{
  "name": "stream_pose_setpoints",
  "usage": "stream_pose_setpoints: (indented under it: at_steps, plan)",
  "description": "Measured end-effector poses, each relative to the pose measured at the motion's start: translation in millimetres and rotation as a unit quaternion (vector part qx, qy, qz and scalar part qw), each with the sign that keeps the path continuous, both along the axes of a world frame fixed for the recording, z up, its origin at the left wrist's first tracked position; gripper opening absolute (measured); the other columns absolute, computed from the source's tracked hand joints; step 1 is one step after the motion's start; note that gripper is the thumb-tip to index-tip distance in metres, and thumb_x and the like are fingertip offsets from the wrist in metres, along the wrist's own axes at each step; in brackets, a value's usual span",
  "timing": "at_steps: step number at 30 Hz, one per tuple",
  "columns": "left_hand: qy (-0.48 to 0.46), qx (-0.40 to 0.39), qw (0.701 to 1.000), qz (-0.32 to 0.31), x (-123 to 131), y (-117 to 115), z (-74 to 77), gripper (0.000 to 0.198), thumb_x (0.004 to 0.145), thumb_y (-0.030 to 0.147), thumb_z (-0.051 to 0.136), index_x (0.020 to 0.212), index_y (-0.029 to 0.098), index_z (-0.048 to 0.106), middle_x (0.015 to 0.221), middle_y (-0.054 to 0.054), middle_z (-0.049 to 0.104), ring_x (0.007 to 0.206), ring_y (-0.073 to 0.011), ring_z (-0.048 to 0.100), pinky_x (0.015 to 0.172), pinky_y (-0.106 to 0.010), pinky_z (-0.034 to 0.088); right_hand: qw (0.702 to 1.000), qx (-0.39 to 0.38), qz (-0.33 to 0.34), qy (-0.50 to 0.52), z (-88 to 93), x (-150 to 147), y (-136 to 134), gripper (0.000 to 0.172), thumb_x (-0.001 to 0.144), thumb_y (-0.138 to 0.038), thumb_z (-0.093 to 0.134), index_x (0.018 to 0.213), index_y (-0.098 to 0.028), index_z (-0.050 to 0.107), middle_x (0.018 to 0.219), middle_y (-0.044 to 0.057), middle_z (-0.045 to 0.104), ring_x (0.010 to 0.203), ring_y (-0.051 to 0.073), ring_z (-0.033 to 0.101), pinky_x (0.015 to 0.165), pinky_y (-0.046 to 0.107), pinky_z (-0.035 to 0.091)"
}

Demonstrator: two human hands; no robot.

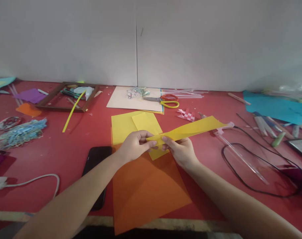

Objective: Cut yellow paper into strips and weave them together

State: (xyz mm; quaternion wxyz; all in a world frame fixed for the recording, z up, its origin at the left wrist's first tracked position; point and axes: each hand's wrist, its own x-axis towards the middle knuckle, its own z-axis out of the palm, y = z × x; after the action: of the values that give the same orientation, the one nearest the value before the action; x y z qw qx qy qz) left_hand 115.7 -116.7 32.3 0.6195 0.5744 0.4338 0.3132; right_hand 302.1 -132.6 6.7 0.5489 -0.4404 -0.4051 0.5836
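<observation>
Now your left hand (135, 145) and right hand (182, 152) both pinch one end of the yellow strip (190, 130). Its rest runs up and right from the grip, above the orange sheet (146, 189). I think you should hold the edges even and press slowly.

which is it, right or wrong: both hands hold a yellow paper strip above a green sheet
Wrong: in the head view the sheet is orange, not green. The left hand and right hand hold the yellow paper strip above it.

Yellow strip (190, 129) end hid in L grip (134, 146); phone (96, 159) partly under forearm (91, 186).
</observation>
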Motion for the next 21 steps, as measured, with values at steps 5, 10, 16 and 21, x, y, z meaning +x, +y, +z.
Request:
stream_pose_setpoints:
  at_steps: [5,10,16,21]
  plan:
    - [0.049,0.081,0.995,-0.016,3,-2,0.3,0.018,0.078,0.026,0.071,0.092,0.017,0.064,0.092,-0.005,0.073,0.084,-0.0182,0.069,0.072,-0.028,0.052,0.996,0.025,0.002,-0.089,3.7,-2,-5,0.018,0.072,-0.033,0.080,0.066,-0.018,0.074,0.056,0.001,0.069,0.050,0.015,0.063,0.051,0.026,0.054]
    - [0.052,0.066,0.996,-0.020,1,-5,6.6,0.027,0.075,0.022,0.073,0.097,0.019,0.057,0.087,-0.002,0.071,0.078,-0.0149,0.067,0.067,-0.025,0.049,0.991,0.034,0.000,-0.132,5.6,-6,-7,0.022,0.072,-0.034,0.080,0.061,-0.018,0.070,0.054,0.001,0.068,0.049,0.015,0.063,0.052,0.027,0.056]
    - [0.036,0.013,0.997,0.072,-3,0,9.4,0.040,0.069,0.031,0.080,0.088,0.021,0.047,0.069,0.006,0.061,0.061,-0.0094,0.059,0.059,-0.022,0.044,0.996,-0.004,-0.079,-0.044,6.2,-2,1,0.028,0.067,-0.038,0.084,0.061,-0.017,0.066,0.051,0.000,0.064,0.045,0.013,0.058,0.047,0.027,0.053]
    - [-0.050,-0.010,0.988,0.143,-12,9,6.1,0.039,0.070,0.029,0.079,0.082,0.020,0.043,0.076,0.002,0.065,0.073,-0.0126,0.065,0.075,-0.029,0.051,0.988,-0.019,-0.150,0.031,6.4,13,12,0.028,0.060,-0.035,0.089,0.066,-0.017,0.068,0.054,-0.001,0.064,0.046,0.012,0.057,0.047,0.026,0.053]
